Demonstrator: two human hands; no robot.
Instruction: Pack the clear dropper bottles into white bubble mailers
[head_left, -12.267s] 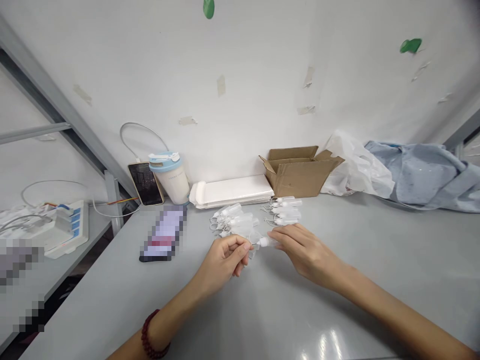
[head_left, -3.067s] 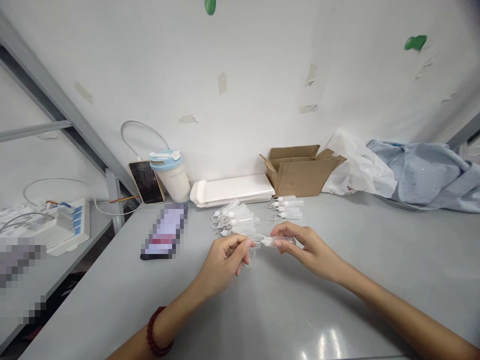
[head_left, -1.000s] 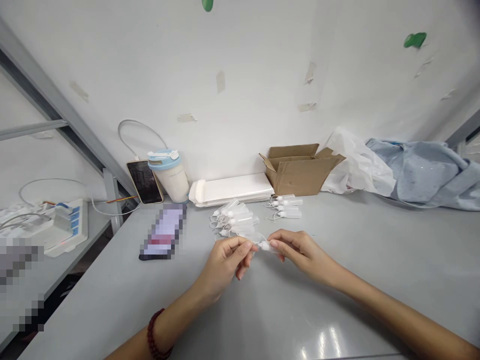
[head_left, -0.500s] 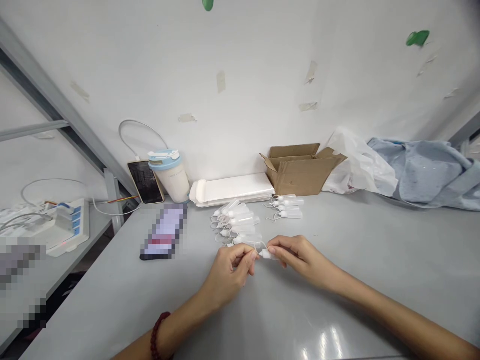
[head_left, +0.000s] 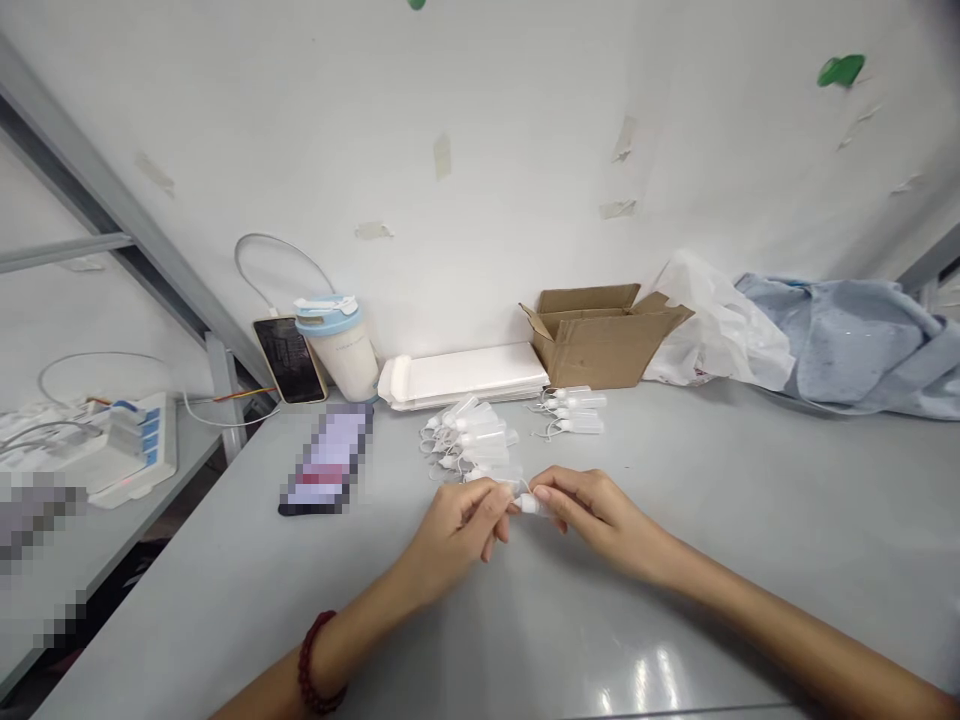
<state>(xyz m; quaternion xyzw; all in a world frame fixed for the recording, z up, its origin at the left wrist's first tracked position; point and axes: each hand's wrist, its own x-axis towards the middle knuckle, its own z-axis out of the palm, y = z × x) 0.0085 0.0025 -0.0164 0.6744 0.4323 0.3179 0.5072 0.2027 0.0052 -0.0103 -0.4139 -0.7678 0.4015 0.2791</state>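
Note:
A small clear plastic dropper bottle with a white cap (head_left: 529,504) lies sideways between my two hands. My right hand (head_left: 589,508) is closed around its body, which the fingers partly hide. My left hand (head_left: 465,525) pinches at the pointed tip of the cap; a thin pale cord loops up beside it. Just behind my hands is a pile of several similar bottles (head_left: 480,440) with white caps and cords. A smaller group of bottles (head_left: 581,412) lies farther back, to the right of the pile.
An open cardboard box (head_left: 604,350), a stack of white sheets (head_left: 472,376) and a blue-lidded cup (head_left: 343,355) stand along the wall. A phone (head_left: 328,460) lies at left. A white plastic bag (head_left: 720,325) and blue cloth (head_left: 847,345) are at the right.
My left fingers have moved slightly right and up, now covering more of the cap's tip. My right hand has hardly moved and still holds the bottle.

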